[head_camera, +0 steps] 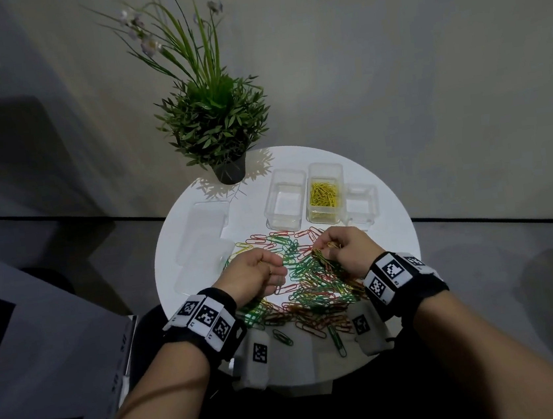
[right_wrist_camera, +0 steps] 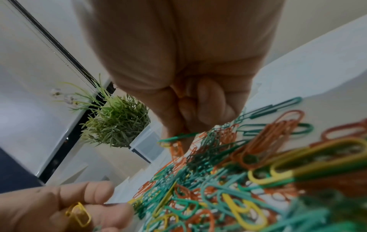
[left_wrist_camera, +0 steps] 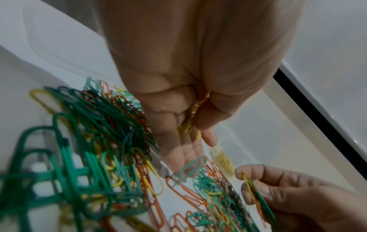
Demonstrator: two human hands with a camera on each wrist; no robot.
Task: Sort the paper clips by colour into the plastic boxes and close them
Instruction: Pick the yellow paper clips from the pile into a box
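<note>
A tangled pile of green, red and yellow paper clips [head_camera: 307,281] covers the near half of the round white table [head_camera: 391,230]. My left hand [head_camera: 277,273] hovers over the pile's left side, its curled fingers holding a few yellow clips [left_wrist_camera: 188,124] in the palm. My right hand [head_camera: 324,247] is over the pile's far right and pinches yellow clips [left_wrist_camera: 248,183], with a green clip hanging among them. Three clear boxes stand open behind the pile: an empty one [head_camera: 277,180], a middle one [head_camera: 325,169] holding yellow clips, and a third [head_camera: 371,195] that looks empty.
Clear lids [head_camera: 207,217] lie stacked at the table's left side. A potted plant [head_camera: 231,171] stands at the back edge, left of the boxes. A few single clips [head_camera: 283,337] lie near the front edge between my wrists.
</note>
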